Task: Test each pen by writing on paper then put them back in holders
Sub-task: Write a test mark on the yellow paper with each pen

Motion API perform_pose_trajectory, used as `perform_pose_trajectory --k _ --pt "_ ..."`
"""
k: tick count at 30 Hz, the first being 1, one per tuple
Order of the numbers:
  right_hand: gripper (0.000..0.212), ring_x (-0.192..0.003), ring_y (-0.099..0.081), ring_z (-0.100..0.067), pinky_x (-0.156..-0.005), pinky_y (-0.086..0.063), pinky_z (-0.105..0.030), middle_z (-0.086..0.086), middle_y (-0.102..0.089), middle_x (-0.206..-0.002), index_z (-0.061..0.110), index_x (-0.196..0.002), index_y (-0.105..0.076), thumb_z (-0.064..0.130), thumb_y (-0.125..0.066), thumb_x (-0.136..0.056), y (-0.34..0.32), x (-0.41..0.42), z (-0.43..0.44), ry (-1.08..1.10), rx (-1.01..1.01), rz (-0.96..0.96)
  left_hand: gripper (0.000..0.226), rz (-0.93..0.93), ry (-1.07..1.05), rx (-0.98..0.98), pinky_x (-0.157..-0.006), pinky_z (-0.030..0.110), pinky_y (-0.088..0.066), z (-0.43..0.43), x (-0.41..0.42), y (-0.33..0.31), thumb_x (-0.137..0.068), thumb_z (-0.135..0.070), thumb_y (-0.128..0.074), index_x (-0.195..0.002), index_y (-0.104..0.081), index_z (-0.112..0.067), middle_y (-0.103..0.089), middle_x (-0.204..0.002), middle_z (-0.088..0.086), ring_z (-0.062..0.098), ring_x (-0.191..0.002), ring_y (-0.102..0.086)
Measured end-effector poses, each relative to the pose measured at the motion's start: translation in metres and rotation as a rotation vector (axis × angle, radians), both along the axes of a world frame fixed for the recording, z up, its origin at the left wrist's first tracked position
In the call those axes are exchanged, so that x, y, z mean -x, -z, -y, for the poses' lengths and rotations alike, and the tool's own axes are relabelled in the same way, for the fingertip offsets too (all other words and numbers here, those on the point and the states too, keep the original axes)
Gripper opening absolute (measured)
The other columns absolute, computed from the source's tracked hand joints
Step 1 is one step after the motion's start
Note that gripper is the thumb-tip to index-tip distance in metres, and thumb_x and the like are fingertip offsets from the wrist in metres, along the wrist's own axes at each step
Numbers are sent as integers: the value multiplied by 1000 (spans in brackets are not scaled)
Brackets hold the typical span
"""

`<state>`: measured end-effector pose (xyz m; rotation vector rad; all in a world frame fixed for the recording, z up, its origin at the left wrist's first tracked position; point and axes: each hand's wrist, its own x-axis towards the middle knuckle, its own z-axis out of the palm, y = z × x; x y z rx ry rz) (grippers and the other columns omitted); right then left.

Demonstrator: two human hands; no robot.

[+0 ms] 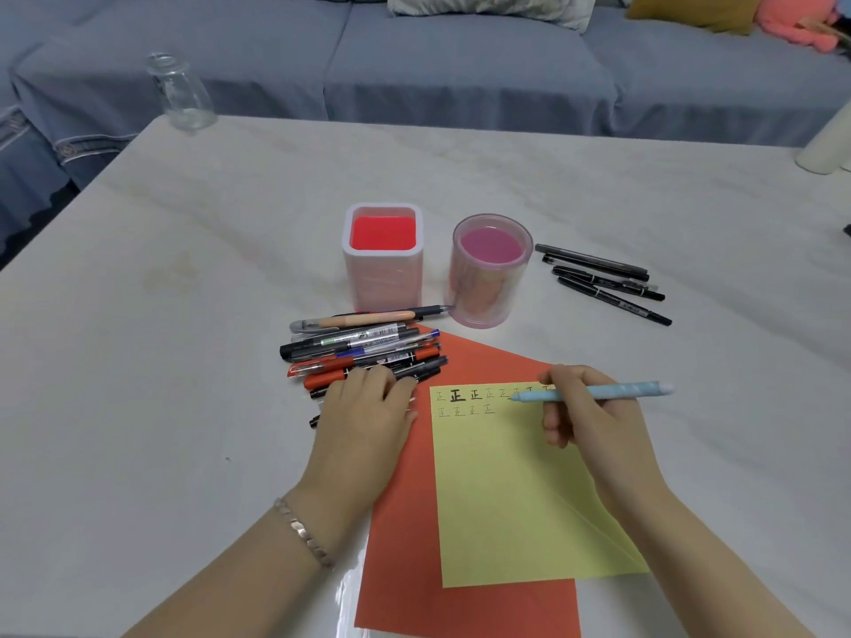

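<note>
Pens [364,347] lie heaped on a pale, marble-look table [184,315], just near of two upright holders: a square one [383,255] with a red inside on the left, a round pink one [490,269] on the right. Four black pens [603,280] lie apart, right of the round holder. A grey-blue sofa [460,71] with cushions runs along the far side, and a glass jar [182,92] stands at the table's far left corner.

The right hand [585,416] pinches a light blue pen [594,391], its tip at the top row on a yellow sheet [520,490] that lies over a red sheet [460,600]. The left hand [364,407], a bracelet [301,531] at its wrist, rests with loose, nearly straight fingers on the near side of the heap.

The yellow sheet carries two rows of the character 正, one of them bold. The pens' labels are too blurred to read.
</note>
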<state>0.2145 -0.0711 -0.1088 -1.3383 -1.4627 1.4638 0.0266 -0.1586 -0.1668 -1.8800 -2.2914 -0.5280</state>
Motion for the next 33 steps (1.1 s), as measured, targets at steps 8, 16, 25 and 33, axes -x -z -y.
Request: perform_pose_trajectory --k 8,16,25,33 --pt "28 -46 -58 -15 -46 -47 -19 -6 -61 -51 4 -70 -57 23 -53 -91 10 3 0 15 39 -137 37 153 271 94 -93 45 -45 1 -48 9 -85 -34 -43 -117 -57 -20 -55 -127 19 33 -113 -56" --pt "46 -37 -39 -8 -45 -36 -15 4 -46 -33 9 -51 -39 30 -69 -79 30 10 -10 206 -160 106 42 176 252 185 -110 46 -21 -1 -48 20 -85 -43 -42 -122 -59 -31 -44 -140 19 31 -131 -39" --pt "49 -40 -39 -3 -46 -33 -11 11 -54 -37 13 -49 -34 29 -70 -79 53 31 -15 312 -210 171 41 241 254 125 -109 36 -18 -2 -49 22 -83 -41 -46 -119 -61 -29 -45 -140 16 31 -132 -39" --pt "41 -37 -46 1 -43 -30 -10 12 -40 -30 11 -50 -33 9 -59 -81 55 31 -15 276 -237 221 40 216 265 131 -109 41 -19 -1 -49 23 -85 -41 -45 -121 -59 -33 -44 -141 13 32 -133 -36"
